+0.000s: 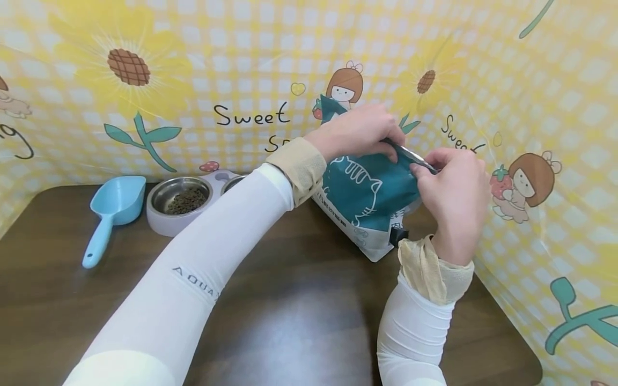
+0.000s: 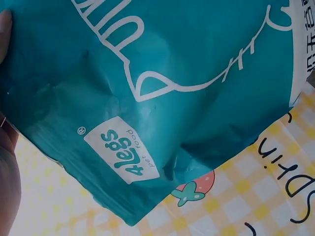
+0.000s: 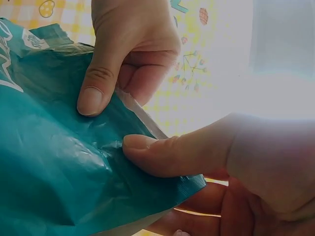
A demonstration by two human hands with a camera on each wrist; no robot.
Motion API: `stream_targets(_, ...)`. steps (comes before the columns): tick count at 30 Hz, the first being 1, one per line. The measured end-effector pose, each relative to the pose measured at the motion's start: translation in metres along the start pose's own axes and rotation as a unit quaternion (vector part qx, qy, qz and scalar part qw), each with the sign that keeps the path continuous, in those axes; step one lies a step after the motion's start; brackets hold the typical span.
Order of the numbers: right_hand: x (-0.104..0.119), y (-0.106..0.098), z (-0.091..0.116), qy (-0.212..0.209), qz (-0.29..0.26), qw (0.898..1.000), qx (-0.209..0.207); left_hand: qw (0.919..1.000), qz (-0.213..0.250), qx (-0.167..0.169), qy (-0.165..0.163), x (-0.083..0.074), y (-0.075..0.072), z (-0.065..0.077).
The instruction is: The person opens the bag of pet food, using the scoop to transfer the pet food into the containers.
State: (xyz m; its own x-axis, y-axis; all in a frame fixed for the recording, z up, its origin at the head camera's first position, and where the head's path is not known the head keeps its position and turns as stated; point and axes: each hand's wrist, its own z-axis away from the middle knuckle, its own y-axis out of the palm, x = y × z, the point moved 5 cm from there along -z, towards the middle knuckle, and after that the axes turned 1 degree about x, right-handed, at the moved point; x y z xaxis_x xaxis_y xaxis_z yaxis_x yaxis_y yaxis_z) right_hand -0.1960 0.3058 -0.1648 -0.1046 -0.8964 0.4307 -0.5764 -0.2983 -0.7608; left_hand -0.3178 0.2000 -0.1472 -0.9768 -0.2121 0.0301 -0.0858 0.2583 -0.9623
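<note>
A teal pet food bag (image 1: pixel 357 187) with a white cat drawing stands at the back right of the table. My left hand (image 1: pixel 362 131) pinches its top edge near the middle, thumb on the near side. At the top right corner, my right hand (image 1: pixel 456 187) pinches the same edge between thumb and fingers. In the right wrist view both thumbs press the teal film of the bag (image 3: pixel 59 147), a short way apart. The left wrist view shows the bag's "4Legs pet food" label (image 2: pixel 123 150). A small black piece (image 1: pixel 398 236) sits by the bag's lower right side.
A light blue scoop (image 1: pixel 118 201) lies at the table's left. Beside it is a double feeder with a steel bowl (image 1: pixel 166 187) holding brown kibble; my left arm partly covers the second bowl (image 1: pixel 230 184). A yellow checked cloth (image 1: pixel 232 64) hangs behind the brown table (image 1: pixel 289 321).
</note>
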Motion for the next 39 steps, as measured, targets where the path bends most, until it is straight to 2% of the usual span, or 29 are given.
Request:
stream_targets(7, 0.0, 0.002, 0.0, -0.013, -0.009, 1.0, -0.017, 0.9999, -0.007, -0.011, 0.002, 0.003, -0.002, 0.0)
stream_targets(14, -0.002, 0.001, -0.001, -0.008, -0.01, 1.0, -0.012, 0.9998, -0.005, -0.017, 0.012, 0.005, 0.0, -0.003)
stream_targets(22, -0.004, 0.001, -0.002, 0.001, -0.01, 1.0, -0.002, 0.9995, 0.018, -0.027, -0.002, 0.02, 0.003, 0.007)
stream_targets(29, -0.004, 0.002, -0.002, 0.0, -0.011, 1.0, 0.001, 0.9995, 0.001, -0.032, -0.004, 0.024, 0.003, 0.007)
stream_targets(34, -0.005, 0.002, -0.002, 0.005, -0.014, 1.0, 0.003, 0.9987, 0.044, -0.021, -0.012, 0.029, 0.004, 0.01)
stream_targets(39, -0.005, 0.002, -0.004, 0.001, -0.016, 1.0, 0.001, 0.9954, 0.086, -0.017, -0.038, 0.038, 0.003, 0.014)
